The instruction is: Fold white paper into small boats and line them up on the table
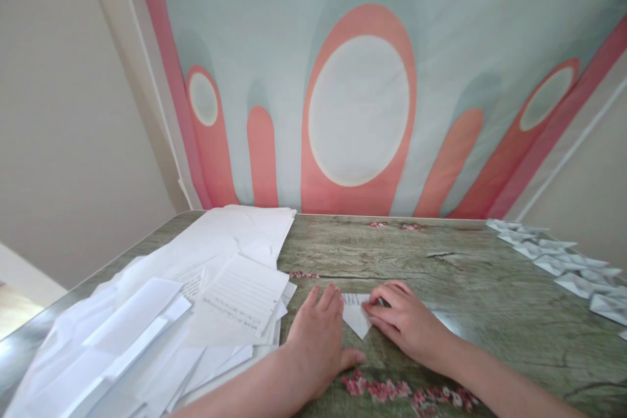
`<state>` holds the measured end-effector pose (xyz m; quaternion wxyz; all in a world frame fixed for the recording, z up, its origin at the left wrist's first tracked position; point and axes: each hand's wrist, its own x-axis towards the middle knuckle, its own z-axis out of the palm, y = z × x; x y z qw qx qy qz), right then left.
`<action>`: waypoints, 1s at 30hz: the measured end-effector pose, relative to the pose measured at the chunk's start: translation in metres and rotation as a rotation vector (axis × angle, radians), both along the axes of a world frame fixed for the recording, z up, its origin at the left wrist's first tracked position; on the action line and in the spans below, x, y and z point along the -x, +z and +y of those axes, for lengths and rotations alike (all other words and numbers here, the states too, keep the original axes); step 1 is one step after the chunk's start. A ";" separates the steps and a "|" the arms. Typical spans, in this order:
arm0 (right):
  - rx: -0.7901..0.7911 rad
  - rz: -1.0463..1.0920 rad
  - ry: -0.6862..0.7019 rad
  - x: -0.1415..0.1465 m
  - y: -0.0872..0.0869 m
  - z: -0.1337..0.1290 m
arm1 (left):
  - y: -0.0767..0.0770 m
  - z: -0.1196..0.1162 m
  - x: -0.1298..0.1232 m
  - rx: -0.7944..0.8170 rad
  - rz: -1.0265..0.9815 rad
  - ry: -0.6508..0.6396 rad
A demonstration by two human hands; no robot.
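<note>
A small piece of folded white paper point(356, 321) lies on the table in front of me, with dark writing along its far edge and a point towards me. My left hand point(318, 333) rests flat at its left side, thumb stretched out to the right, fingertips at the paper's left edge. At the right edge, my right hand point(399, 315) pinches the paper between thumb and fingers. The two hands hide both side edges of the paper.
A spread pile of white paper sheets point(235, 294), some with writing, covers the table's left side. Several folded paper pieces point(548, 264) stand in a row at the right edge. The wood-patterned table point(337, 241) meets a wall hanging point(274, 32) at the back.
</note>
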<state>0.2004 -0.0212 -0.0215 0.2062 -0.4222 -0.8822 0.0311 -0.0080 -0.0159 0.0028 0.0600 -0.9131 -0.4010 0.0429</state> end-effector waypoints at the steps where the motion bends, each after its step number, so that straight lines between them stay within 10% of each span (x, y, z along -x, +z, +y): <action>1: 0.001 -0.015 0.001 0.000 0.001 -0.001 | 0.000 0.000 0.000 0.003 0.002 0.003; 30: -0.140 -0.281 -0.231 0.013 0.003 -0.019 | -0.002 -0.002 -0.005 0.041 0.032 0.050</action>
